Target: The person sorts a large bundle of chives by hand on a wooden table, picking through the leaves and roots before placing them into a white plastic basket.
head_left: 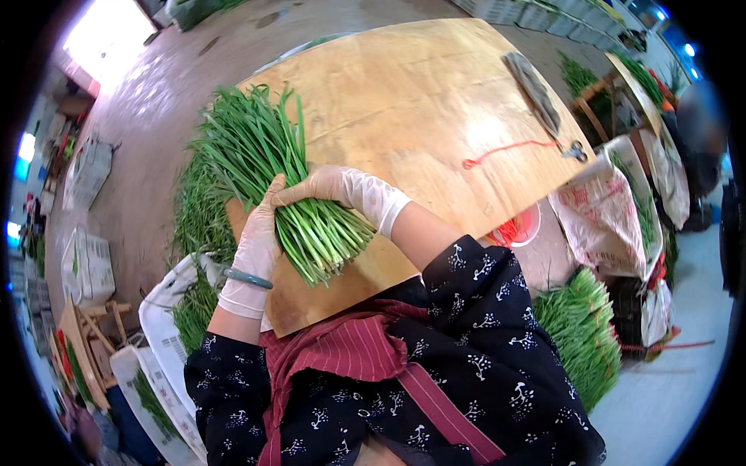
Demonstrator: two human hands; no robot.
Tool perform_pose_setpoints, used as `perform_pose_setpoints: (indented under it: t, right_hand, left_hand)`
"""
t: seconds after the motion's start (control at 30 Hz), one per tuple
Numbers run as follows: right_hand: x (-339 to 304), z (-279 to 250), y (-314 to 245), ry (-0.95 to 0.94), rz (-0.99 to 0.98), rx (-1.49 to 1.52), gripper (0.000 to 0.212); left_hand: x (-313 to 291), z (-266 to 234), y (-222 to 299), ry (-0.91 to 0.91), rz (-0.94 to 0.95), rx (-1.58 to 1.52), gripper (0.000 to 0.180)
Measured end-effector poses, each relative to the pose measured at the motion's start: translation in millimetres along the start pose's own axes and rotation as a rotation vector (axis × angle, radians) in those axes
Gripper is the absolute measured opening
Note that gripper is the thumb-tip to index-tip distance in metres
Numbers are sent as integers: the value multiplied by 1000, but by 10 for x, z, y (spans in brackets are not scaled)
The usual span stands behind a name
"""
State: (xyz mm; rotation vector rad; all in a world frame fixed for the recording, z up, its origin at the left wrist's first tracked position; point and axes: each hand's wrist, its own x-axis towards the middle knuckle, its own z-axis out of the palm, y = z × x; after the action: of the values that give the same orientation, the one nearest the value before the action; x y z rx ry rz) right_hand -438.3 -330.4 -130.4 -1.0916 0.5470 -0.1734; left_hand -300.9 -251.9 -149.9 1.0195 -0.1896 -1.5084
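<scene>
A thick bunch of garlic chives (268,155) lies slanted over the near left part of the wooden table (388,101). Its green leaves fan out to the far left, and the pale cut ends point toward my body. Both hands wear thin whitish gloves. My left hand (263,229) closes round the bunch from the left side, with a green bangle (249,279) over the glove at the wrist. From the right, my right hand (317,186) grips the middle of the same bunch, its fingers partly hidden by the stalks.
On the table's right lie a red tie (509,151), scissors (575,151) and a grey cloth-like strip (533,92). A bucket (530,225) with red ties stands below the edge. Bundled chives (579,334) are stacked at my right; a white crate (167,311) holds loose greens at left.
</scene>
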Motion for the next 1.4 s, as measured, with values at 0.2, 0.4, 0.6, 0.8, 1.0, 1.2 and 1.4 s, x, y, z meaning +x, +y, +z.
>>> perform_pose_setpoints:
  t: [0.2, 0.4, 0.6, 0.8, 1.0, 1.2, 1.4]
  right_hand:
    - [-709, -576, -173, 259, -239, -150, 66]
    - [-2009, -1363, -644, 598, -351, -469, 76]
    - [-2974, -2109, -837, 692, -193, -434, 66]
    - [-2860, -2984, -37, 900, 96, -790, 93]
    - [-2473, -2603, 91, 797, 72, -789, 98]
    - [-2077, -2087, 91, 706, 92, -620, 96]
    - [-2320, -1956, -169, 639, 4, -517, 97]
  left_hand:
    - [127, 891, -364, -127, 20, 10, 32]
    - [255, 2329, -944, -475, -2, -34, 37]
    - [623, 3262, -1712, -587, -212, -56, 40]
    - [1340, 2978, -2542, -398, -88, 477, 38]
    - [1029, 2430, -2174, -435, -66, 453, 32]
    - [746, 2128, -1685, -251, -264, 198, 29]
    - [720, 2272, -1712, -321, -225, 167, 26]
